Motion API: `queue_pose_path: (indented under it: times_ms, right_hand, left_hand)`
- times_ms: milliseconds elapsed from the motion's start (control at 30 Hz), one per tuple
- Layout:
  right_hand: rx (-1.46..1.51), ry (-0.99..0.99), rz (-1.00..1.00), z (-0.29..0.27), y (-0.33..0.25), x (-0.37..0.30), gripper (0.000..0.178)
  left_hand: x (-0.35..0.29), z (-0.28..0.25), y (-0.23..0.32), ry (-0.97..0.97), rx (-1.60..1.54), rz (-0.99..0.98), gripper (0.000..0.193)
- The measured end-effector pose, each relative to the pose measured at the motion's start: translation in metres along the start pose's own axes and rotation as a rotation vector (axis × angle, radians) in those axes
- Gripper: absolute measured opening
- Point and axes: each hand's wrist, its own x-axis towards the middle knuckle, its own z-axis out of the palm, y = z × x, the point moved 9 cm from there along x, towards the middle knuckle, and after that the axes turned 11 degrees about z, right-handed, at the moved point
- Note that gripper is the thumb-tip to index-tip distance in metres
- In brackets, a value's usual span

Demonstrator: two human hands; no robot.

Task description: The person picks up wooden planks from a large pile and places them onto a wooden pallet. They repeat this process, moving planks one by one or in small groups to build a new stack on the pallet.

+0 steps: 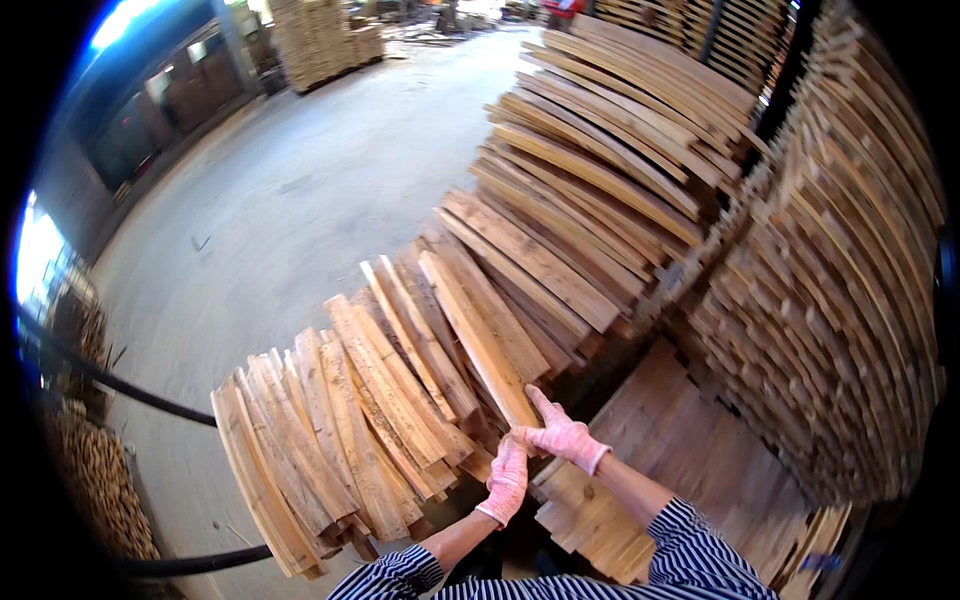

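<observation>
A long pale wooden plank (475, 335) slants away from me on top of a row of loose planks, its near end at my hands. My left hand (507, 485), in a pinkish work glove, is closed at that end from below and left. My right hand (562, 437), gloved alike, grips the same end from the right, with one finger stretched up along the plank's side. The gloves overlap there, so some fingers are hidden. Rougher boards (375, 400) lie side by side just left of the plank, and wider boards (530, 260) lie to its right.
A tall stack of planks (820, 330) stands at the right. Flat boards (690, 430) lie between it and my hands. More planks (620, 130) continue the row toward the back. Dark curved bars (200, 566) reach in from the left. Concrete floor (290, 190) stretches beyond, with another wood stack (320, 45).
</observation>
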Motion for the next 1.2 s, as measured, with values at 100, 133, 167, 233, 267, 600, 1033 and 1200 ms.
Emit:
queue_pose_path:
  times_ms: [100, 133, 167, 233, 267, 600, 1033, 1200]
  right_hand:
    - [0.357, -0.051, 0.062, -0.014, 0.005, -0.035, 0.12]
    - [0.377, -0.063, 0.043, -0.014, 0.01, -0.045, 0.119]
    - [0.298, -0.028, 0.008, -0.014, 0.011, -0.055, 0.118]
    - [0.232, 0.044, 0.073, -0.009, 0.045, -0.076, 0.115]
    - [0.389, -0.225, 0.164, -0.01, 0.027, -0.128, 0.115]
    - [0.373, 0.634, 0.085, 0.004, 0.277, -0.298, 0.105]
    - [0.424, 1.239, 0.688, -0.061, 0.605, -0.605, 0.077]
    - [0.384, 1.411, 0.901, -0.084, 0.728, -0.711, 0.073]
  left_hand:
    - [-0.003, 0.005, 0.026, -0.214, 0.126, -0.05, 0.053]
    - [0.006, 0.001, 0.017, -0.192, -0.112, -0.16, 0.053]
    - [0.02, -0.001, 0.001, -0.172, -0.331, -0.302, 0.054]
    - [0.024, 0.056, 0.082, -0.407, -0.698, -0.399, 0.086]
    - [0.046, 0.039, 0.073, -0.374, -0.596, -0.342, 0.095]
    - [-0.159, 0.273, 0.025, -0.788, -0.451, -0.456, 0.073]
    - [-0.449, 0.509, -0.143, -1.09, -0.189, -0.767, 0.081]
    - [-0.385, 0.518, -0.188, -1.007, -0.258, -0.522, 0.072]
